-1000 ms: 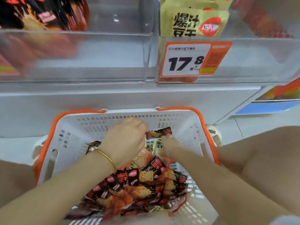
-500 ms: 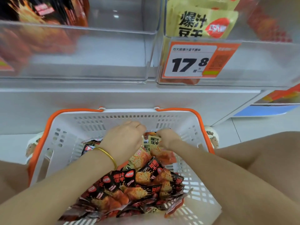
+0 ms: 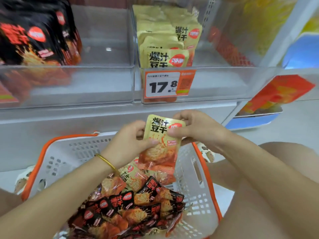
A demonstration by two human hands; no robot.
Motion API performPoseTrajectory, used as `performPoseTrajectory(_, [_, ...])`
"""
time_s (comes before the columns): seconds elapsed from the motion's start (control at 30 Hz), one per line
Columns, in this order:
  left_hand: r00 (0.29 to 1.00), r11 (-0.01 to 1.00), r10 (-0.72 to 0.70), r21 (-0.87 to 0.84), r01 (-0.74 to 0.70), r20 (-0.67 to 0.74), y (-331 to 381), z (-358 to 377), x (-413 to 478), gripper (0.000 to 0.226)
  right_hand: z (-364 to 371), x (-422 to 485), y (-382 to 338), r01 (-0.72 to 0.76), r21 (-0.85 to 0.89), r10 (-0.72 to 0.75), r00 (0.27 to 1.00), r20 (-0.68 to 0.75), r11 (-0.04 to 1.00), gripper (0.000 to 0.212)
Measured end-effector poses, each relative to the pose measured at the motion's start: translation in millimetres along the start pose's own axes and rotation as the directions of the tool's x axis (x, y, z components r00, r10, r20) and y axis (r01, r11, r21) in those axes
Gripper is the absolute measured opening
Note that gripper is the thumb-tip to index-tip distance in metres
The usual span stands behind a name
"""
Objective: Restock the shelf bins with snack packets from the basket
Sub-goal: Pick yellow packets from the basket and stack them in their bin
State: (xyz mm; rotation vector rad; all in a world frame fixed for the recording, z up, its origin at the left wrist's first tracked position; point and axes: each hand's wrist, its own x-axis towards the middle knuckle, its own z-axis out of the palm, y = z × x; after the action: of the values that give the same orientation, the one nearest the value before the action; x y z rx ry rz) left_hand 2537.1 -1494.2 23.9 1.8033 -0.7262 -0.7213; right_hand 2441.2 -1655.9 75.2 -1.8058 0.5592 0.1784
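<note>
Both hands hold one yellow packet (image 3: 160, 145) just above the basket (image 3: 57, 152). The left hand (image 3: 131, 138) pinches its left edge and the right hand (image 3: 195, 130) grips its upper right corner with curled fingers. The step in hand seems to be the carrying to the shelf. The next move probably calls for lifting the packet over the front wall of the clear bin (image 3: 215, 83), where the same yellow packets stand.

bright even light, glare on the clear shelf bins (image 3: 103, 49), black packets (image 3: 34, 37) top-left motion-blurred, edges bent.
</note>
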Motion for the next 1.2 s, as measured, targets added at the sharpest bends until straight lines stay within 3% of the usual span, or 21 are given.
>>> performPoseTrajectory(0.07, [0.997, 0.997, 0.052, -0.061, -0.056, -0.061, 22.1, -2.0, -1.9, 0.024, -6.7, -13.8, -3.9, -0.001, 0.112, -0.001, 1.0, 0.014, 0.994, 0.029])
performPoseTrajectory(0.2, [0.963, 0.972, 0.23, -0.021, -0.235, -0.137, 85.8, -5.9, 1.6, 0.016, -28.2, -35.1, -29.8, 0.172, 0.109, -0.168, 0.985, -0.04, 0.979, 0.024])
performPoseTrajectory(0.27, [0.894, 0.926, 0.377, 0.123, -0.357, -0.244, 115.4, -10.9, 8.8, 0.014, -53.5, -38.7, -51.8, 0.276, 0.146, -0.255, 0.956, -0.146, 0.95, 0.024])
performPoseTrajectory(0.33, [0.761, 0.823, 0.553, 0.36, -0.438, -0.338, 138.7, -18.6, 19.0, 0.014, -84.6, -38.6, -74.9, 0.369, 0.128, -0.32, 0.9, -0.296, 0.921, 0.016])
performPoseTrajectory(0.4, [0.656, 0.646, 0.703, 0.633, -0.426, -0.275, 154.4, -26.1, 31.2, 0.022, -109.8, -29.8, -91.9, 0.414, 0.068, -0.347, 0.831, -0.436, 0.908, 0.013])
performPoseTrajectory(0.43, [0.651, 0.542, 0.733, 0.749, -0.382, -0.199, 159.1, -29.5, 39.4, 0.031, -119.9, -18.6, -97.8, 0.408, 0.025, -0.343, 0.799, -0.494, 0.913, 0.014])
performPoseTrajectory(0.53, [0.783, 0.293, 0.62, 0.941, -0.171, -0.051, 166.5, -35.4, 64.1, 0.068, -136.6, 33.8, -105.1, 0.254, -0.152, -0.296, 0.79, -0.536, 0.955, 0.018])
performPoseTrajectory(0.6, [0.857, 0.202, 0.513, 0.977, -0.063, -0.051, 162.0, -33.9, 75.9, 0.076, -136.4, 68.2, -101.0, 0.091, -0.23, -0.197, 0.846, -0.495, 0.969, 0.025])
performPoseTrajectory(0.67, [0.886, 0.155, 0.461, 0.988, -0.023, -0.052, 151.8, -32.6, 81.2, 0.079, -131.5, 91.2, -95.6, -0.024, -0.213, -0.081, 0.879, -0.47, 0.977, 0.035])
performPoseTrajectory(0.73, [0.886, 0.133, 0.461, 0.991, -0.012, -0.051, 145.2, -32.6, 81.2, 0.089, -128.1, 106.7, -92.0, -0.068, -0.209, -0.045, 0.87, -0.491, 0.975, 0.037])
performPoseTrajectory(0.83, [0.874, 0.15, 0.483, 0.989, -0.013, -0.062, 143.7, -32.5, 81.3, 0.092, -127.4, 117.6, -92.5, -0.134, -0.337, -0.076, 0.837, -0.542, 0.932, 0.032])
performPoseTrajectory(1.2, [0.879, 0.165, 0.473, 0.986, -0.015, -0.065, 143.8, -32.7, 80.7, 0.091, -121.2, 120.4, -96.2, -0.084, -0.32, -0.082, 0.878, -0.472, 0.944, 0.022])
